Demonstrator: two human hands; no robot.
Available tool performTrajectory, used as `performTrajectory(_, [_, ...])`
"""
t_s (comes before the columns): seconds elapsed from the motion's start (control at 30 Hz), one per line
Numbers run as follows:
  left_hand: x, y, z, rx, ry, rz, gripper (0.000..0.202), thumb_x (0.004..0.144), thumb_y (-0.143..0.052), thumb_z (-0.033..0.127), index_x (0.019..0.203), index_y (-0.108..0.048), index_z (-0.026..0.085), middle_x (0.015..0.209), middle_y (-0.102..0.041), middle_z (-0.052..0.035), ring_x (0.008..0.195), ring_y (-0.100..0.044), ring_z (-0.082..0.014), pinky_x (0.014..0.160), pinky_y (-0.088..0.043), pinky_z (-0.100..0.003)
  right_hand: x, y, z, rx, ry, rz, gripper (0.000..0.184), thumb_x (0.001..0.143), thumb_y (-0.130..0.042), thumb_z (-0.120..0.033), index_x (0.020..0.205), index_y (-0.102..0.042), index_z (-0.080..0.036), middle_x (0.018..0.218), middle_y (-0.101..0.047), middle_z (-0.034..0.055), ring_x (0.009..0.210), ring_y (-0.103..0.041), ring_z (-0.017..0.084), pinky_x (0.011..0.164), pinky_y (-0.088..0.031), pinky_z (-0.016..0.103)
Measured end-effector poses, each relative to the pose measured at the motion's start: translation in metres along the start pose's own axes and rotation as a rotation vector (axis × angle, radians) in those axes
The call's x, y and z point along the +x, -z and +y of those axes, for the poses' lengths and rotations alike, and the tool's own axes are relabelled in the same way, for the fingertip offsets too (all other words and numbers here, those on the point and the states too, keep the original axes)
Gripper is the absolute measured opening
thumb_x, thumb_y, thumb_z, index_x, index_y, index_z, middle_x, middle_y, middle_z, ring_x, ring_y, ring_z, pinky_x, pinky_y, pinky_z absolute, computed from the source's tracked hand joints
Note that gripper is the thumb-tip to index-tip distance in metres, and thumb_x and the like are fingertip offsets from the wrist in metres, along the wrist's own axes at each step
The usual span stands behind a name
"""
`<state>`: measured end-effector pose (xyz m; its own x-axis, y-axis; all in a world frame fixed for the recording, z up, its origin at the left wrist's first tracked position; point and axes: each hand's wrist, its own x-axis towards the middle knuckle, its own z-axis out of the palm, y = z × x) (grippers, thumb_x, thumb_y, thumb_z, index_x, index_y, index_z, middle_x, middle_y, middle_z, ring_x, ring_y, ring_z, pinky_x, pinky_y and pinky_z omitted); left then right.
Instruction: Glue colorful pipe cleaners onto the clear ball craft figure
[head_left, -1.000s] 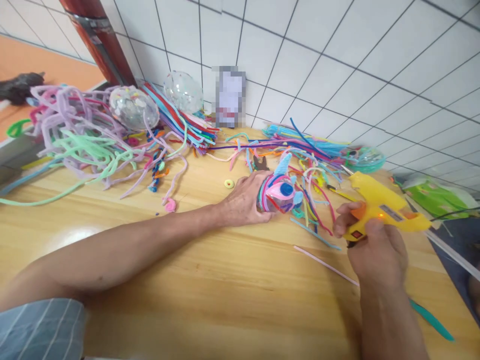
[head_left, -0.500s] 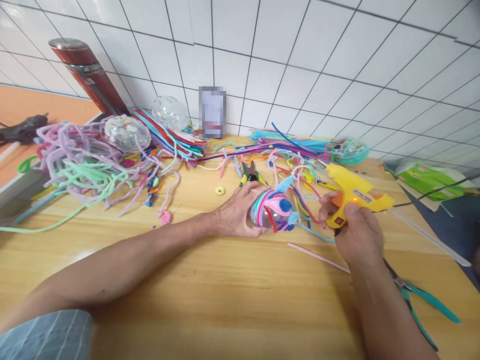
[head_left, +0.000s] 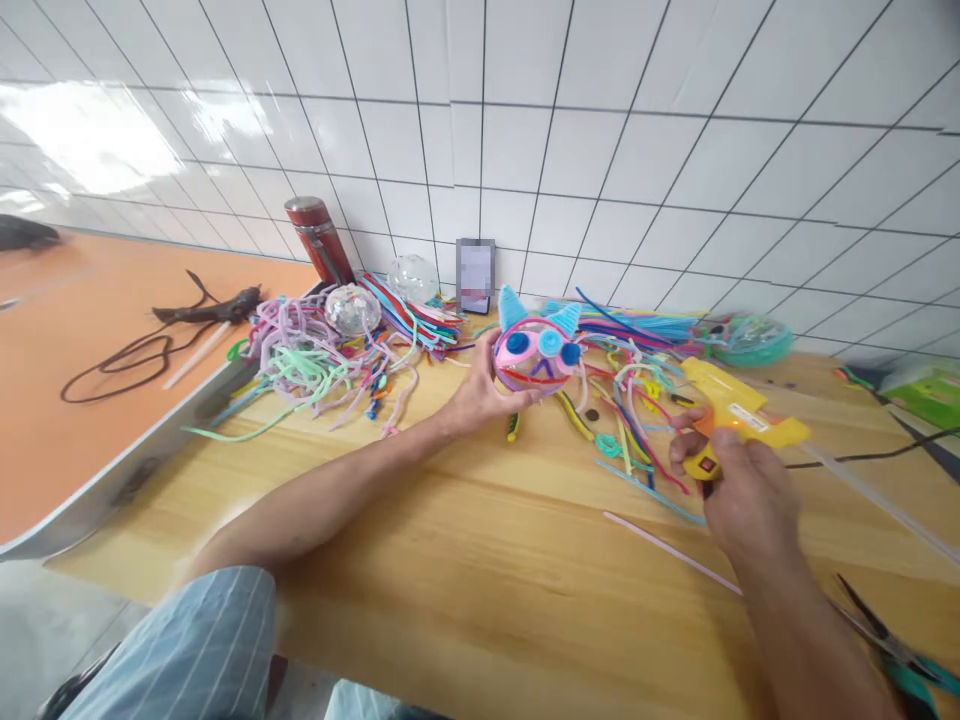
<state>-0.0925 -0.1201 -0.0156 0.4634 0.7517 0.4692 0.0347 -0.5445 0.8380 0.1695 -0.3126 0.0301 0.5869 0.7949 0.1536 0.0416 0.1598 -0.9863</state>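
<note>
My left hand [head_left: 484, 388] is closed around the side of a pipe-cleaner cat-face ball [head_left: 534, 358], raised above the table. Its face points toward me, with blue pointed ears, pink patches, dark blue round eyes, a light blue disc and a red curved strip. In my right hand [head_left: 742, 485] is a yellow hot glue gun [head_left: 739, 410], gripped by its handle, with a small orange light glowing on it. The glue gun is apart from the ball, its nozzle pointing left. Loose pipe cleaners [head_left: 637, 400] lie on the table between the two hands.
Heaped pipe cleaners [head_left: 300, 350] and a clear ball [head_left: 352, 310] lie at left, near a red thermos [head_left: 321, 240]. A phone [head_left: 475, 275] leans on the tiled wall. Green-handled pliers [head_left: 892, 640] rest at lower right. A second, black glue gun [head_left: 217, 305] lies on the orange surface.
My left hand has lifted and turned the cat-face ball, so its face now points at me. The glue gun stays in my right hand. The camera view has shifted and shows more at left.
</note>
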Motion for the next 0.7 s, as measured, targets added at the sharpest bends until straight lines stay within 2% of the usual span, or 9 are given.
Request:
performTrajectory(0.13, [0.035,0.023,-0.007,0.047,-0.022,0.055,0.121,0.075,-0.09,0.076,0.163,-0.026,0.024,0.161,-0.049,-0.0179,0.152,-0.056,-0.0333,0.128,-0.05,-0.052,0.001,0.0,0.004,0.01,0.001,-0.005,0.052,0.079,-0.089,-0.071,0.093,-0.073,-0.023,0.097,-0.072,0.0083,0.066,-0.061,0.017,0.052,-0.048,0.031])
performTrajectory(0.23, [0.069,0.038,-0.018,0.082,0.012,0.091,0.123,0.068,-0.095,0.071,0.16,-0.031,0.02,0.159,-0.052,-0.0191,0.15,-0.057,-0.0338,0.128,-0.049,-0.052,0.001,-0.001,0.007,0.011,0.013,-0.012,0.052,0.08,-0.088,-0.072,0.092,-0.073,-0.024,0.098,-0.073,0.0087,0.065,-0.059,0.017,0.053,-0.05,0.032])
performTrajectory(0.3, [0.088,0.042,-0.027,0.054,0.056,0.112,0.122,0.064,-0.099,0.064,0.157,-0.035,0.018,0.158,-0.053,-0.0198,0.149,-0.058,-0.0336,0.13,-0.047,-0.052,0.002,-0.001,0.008,-0.005,0.019,-0.007,0.054,0.078,-0.088,-0.074,0.091,-0.074,-0.024,0.097,-0.075,0.0084,0.065,-0.059,0.017,0.053,-0.05,0.033])
performTrajectory(0.4, [0.108,0.041,-0.04,0.037,0.101,0.107,0.113,0.063,-0.099,0.061,0.149,-0.042,0.015,0.148,-0.061,-0.0183,0.141,-0.064,-0.0332,0.126,-0.051,-0.054,0.002,0.0,0.009,-0.019,0.006,0.003,0.055,0.072,-0.091,-0.073,0.093,-0.077,-0.024,0.096,-0.075,0.0069,0.065,-0.06,0.018,0.053,-0.048,0.032])
performTrajectory(0.53, [0.116,0.034,-0.045,0.057,0.096,0.125,0.108,0.063,-0.098,0.061,0.144,-0.043,0.017,0.145,-0.061,-0.0176,0.138,-0.064,-0.0336,0.125,-0.052,-0.057,0.001,0.001,0.008,-0.055,-0.028,-0.004,0.052,0.07,-0.092,-0.07,0.086,-0.076,-0.023,0.093,-0.076,0.0087,0.069,-0.064,0.021,0.052,-0.047,0.033])
performTrajectory(0.63, [0.109,0.03,-0.034,0.073,0.041,0.108,0.105,0.065,-0.097,0.059,0.147,-0.041,0.023,0.148,-0.057,-0.0156,0.142,-0.062,-0.0337,0.127,-0.05,-0.058,0.0,0.001,0.005,-0.055,-0.059,-0.003,0.053,0.069,-0.094,-0.069,0.087,-0.077,-0.022,0.093,-0.076,0.0098,0.069,-0.065,0.021,0.052,-0.045,0.032])
performTrajectory(0.7, [0.096,0.027,-0.021,0.087,-0.001,0.073,0.107,0.063,-0.098,0.057,0.148,-0.042,0.026,0.148,-0.056,-0.0143,0.143,-0.062,-0.0351,0.128,-0.049,-0.059,-0.001,0.001,0.004,-0.049,-0.059,-0.008,0.055,0.069,-0.094,-0.071,0.089,-0.077,-0.023,0.096,-0.076,0.01,0.068,-0.064,0.02,0.053,-0.047,0.033])
